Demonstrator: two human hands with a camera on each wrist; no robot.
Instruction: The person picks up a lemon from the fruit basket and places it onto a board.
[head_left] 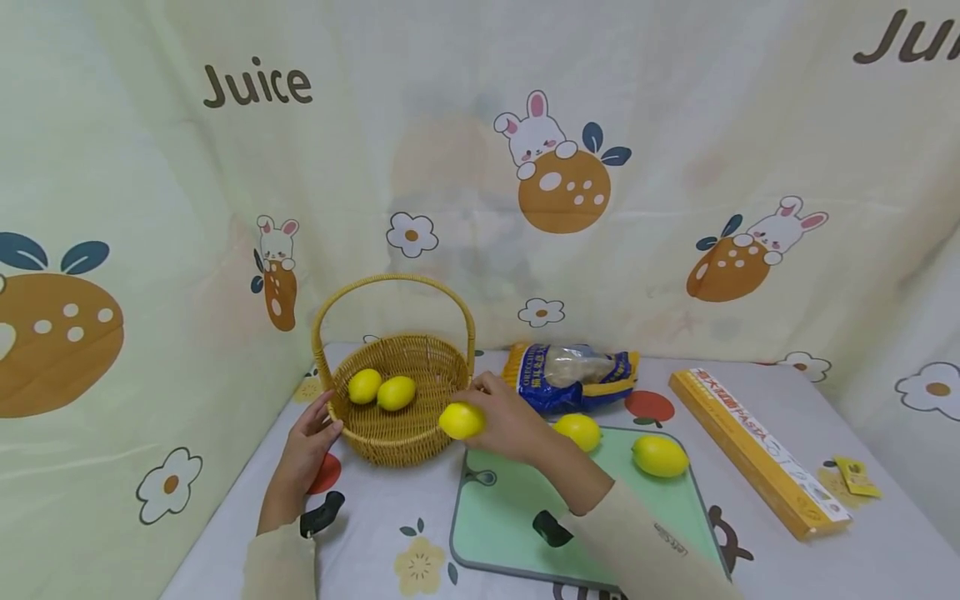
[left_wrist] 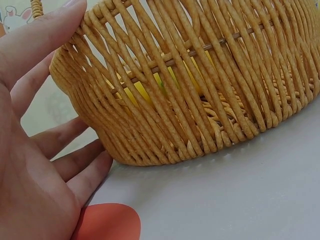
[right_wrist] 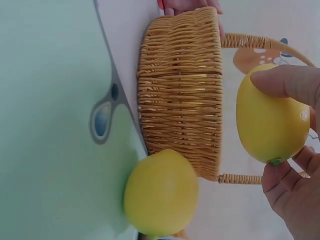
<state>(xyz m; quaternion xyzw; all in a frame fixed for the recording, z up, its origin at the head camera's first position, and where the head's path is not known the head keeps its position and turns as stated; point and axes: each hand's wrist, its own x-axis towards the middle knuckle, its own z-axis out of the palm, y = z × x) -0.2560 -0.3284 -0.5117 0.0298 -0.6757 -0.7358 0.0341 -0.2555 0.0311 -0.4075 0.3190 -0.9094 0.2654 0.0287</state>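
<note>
My right hand [head_left: 504, 414] holds a yellow lemon [head_left: 461, 421] between thumb and fingertips, near the right rim of a wicker basket [head_left: 401, 452]. In the right wrist view the thumb lies across the held lemon [right_wrist: 272, 117] and the fingertips are at its green-tipped end. Two other lemons [head_left: 396, 392] lie inside the basket, towards its left. At the basket's left end, my left hand [head_left: 306, 450] rests against the wicker with fingers fairly straight and the thumb at the rim. Through the weave in the left wrist view, yellow shows in slivers behind the basket wall [left_wrist: 200, 90].
Two lemons [head_left: 660, 457] sit on the green cutting board [head_left: 510, 525] below and right of the basket. Behind the board lies a blue and yellow pasta bag [head_left: 573, 375]. A long pasta box [head_left: 757, 450] and a small yellow packet [head_left: 857, 477] lie at the right.
</note>
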